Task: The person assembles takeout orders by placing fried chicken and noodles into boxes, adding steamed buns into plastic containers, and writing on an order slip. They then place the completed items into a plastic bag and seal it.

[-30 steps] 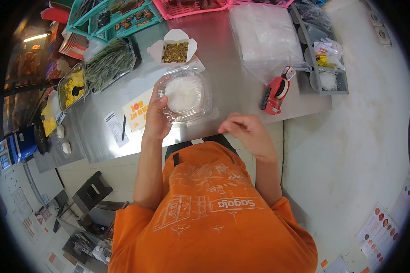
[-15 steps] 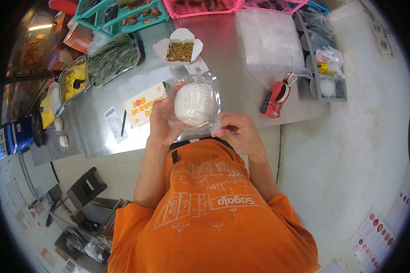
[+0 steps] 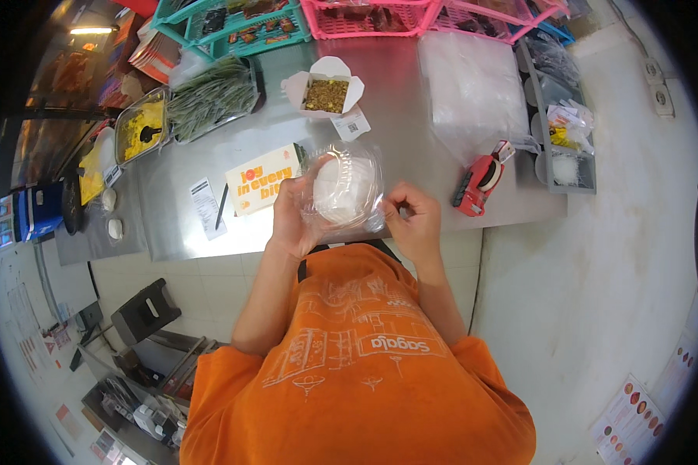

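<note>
In front of my waist, at the counter's near edge, is a clear plastic clamshell container (image 3: 369, 165), its lid down over a white rounded mound (image 3: 337, 191). My left hand (image 3: 293, 221) grips it from the left side, thumb along the edge and the other fingers partly hidden beneath. My right hand (image 3: 416, 226) is closed in a pinch at the container's right rim; whatever lies between its fingertips is too small to make out. Beyond my left hand, a printed cream box (image 3: 260, 180) lies on the counter. Farther back stands an open white carton (image 3: 326, 94) filled with brown crumbly food.
A red tape dispenser (image 3: 479, 184) sits right of my hands, near large plastic bags (image 3: 477, 97) and a grey organizer (image 3: 570, 180). Leftward are a receipt (image 3: 206, 208), a black pen (image 3: 222, 207), a tray of green leaves (image 3: 213, 99) and a yellow-filled tub (image 3: 142, 128). Baskets line the back.
My right hand has shifted slightly from the container's lower right corner to just beside its right rim. The container has turned a little in my left hand. The whole view has shifted slightly.
</note>
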`<act>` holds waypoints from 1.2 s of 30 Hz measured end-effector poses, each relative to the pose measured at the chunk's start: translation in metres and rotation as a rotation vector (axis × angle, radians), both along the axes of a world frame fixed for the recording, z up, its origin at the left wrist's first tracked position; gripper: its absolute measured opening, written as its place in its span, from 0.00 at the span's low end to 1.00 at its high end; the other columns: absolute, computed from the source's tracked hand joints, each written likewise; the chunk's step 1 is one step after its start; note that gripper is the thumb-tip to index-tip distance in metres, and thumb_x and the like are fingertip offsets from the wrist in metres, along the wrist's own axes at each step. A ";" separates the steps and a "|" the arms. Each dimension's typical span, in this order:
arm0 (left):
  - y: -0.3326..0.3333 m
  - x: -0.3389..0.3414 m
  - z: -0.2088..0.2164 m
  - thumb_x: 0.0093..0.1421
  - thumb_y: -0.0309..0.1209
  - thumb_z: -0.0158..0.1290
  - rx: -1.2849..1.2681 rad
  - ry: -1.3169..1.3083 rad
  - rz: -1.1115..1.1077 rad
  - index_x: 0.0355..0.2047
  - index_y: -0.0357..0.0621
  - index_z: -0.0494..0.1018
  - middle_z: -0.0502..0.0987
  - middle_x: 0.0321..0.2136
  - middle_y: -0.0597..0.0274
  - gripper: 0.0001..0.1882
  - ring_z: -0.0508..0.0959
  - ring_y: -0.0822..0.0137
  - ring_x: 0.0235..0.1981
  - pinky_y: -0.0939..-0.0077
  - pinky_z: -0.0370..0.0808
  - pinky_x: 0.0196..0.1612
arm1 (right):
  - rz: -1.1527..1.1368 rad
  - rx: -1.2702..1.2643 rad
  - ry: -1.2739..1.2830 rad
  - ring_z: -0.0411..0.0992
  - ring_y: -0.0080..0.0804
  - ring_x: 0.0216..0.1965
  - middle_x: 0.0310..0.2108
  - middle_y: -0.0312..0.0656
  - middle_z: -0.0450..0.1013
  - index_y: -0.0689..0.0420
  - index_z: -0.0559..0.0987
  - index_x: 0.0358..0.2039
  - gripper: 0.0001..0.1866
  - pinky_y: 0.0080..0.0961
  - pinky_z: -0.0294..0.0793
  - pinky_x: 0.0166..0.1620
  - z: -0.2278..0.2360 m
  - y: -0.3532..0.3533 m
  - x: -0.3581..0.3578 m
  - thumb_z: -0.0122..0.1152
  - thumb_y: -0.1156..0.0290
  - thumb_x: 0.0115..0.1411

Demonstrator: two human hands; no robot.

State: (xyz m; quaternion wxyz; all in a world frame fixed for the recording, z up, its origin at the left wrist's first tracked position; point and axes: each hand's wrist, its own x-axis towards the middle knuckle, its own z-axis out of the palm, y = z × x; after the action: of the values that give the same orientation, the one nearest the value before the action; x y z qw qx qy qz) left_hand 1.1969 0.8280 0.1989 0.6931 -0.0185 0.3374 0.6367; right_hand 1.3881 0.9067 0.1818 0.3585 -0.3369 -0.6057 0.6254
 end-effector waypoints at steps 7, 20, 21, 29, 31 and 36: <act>-0.033 -0.037 -0.019 0.55 0.38 0.51 0.080 0.470 0.206 0.65 0.43 0.59 0.66 0.60 0.50 0.36 0.71 0.53 0.60 0.56 0.75 0.58 | 0.121 -0.456 -0.007 0.70 0.22 0.28 0.25 0.35 0.73 0.65 0.80 0.33 0.17 0.21 0.70 0.36 -0.003 -0.028 -0.036 0.57 0.62 0.71; -0.101 -0.196 -0.129 0.59 0.43 0.60 -0.222 1.515 0.015 0.63 0.50 0.68 0.66 0.59 0.52 0.32 0.64 0.52 0.60 0.57 0.64 0.62 | 0.242 -0.305 -0.634 0.74 0.22 0.21 0.20 0.37 0.74 0.65 0.82 0.30 0.26 0.21 0.69 0.24 -0.102 -0.055 -0.178 0.57 0.51 0.68; -0.104 -0.196 -0.132 0.59 0.44 0.60 -0.210 1.446 0.082 0.63 0.49 0.68 0.66 0.59 0.52 0.32 0.64 0.52 0.60 0.57 0.65 0.62 | 0.185 -0.333 -0.671 0.73 0.22 0.20 0.19 0.38 0.74 0.65 0.83 0.29 0.27 0.21 0.69 0.24 -0.100 -0.055 -0.170 0.57 0.49 0.68; -0.275 -0.283 -0.164 0.62 0.44 0.60 -0.691 1.133 0.508 0.60 0.41 0.68 0.70 0.58 0.46 0.31 0.71 0.54 0.58 0.60 0.71 0.57 | 0.485 0.174 -1.129 0.72 0.54 0.26 0.22 0.53 0.75 0.66 0.80 0.28 0.24 0.40 0.71 0.34 -0.113 -0.118 -0.091 0.55 0.54 0.67; -0.347 -0.350 -0.175 0.60 0.45 0.61 -0.953 1.066 0.632 0.59 0.35 0.68 0.71 0.57 0.43 0.34 0.71 0.52 0.58 0.60 0.71 0.57 | 0.638 0.020 -1.105 0.76 0.52 0.29 0.26 0.54 0.77 0.63 0.81 0.28 0.19 0.40 0.73 0.36 -0.116 -0.154 -0.106 0.60 0.58 0.63; -0.444 -0.588 -0.206 0.52 0.52 0.67 -1.339 1.363 0.977 0.58 0.24 0.66 0.72 0.54 0.34 0.46 0.72 0.43 0.57 0.57 0.70 0.60 | 0.748 0.114 -1.091 0.78 0.48 0.35 0.32 0.55 0.79 0.62 0.81 0.36 0.15 0.37 0.75 0.40 -0.111 -0.241 -0.263 0.59 0.61 0.65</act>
State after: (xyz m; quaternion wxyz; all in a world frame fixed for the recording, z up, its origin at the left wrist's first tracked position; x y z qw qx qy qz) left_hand 0.6090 0.3835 -0.0072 -0.1222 -0.1683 0.8896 0.4067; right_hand 1.1249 0.6655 0.0708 -0.2238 -0.3527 -0.8085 0.4145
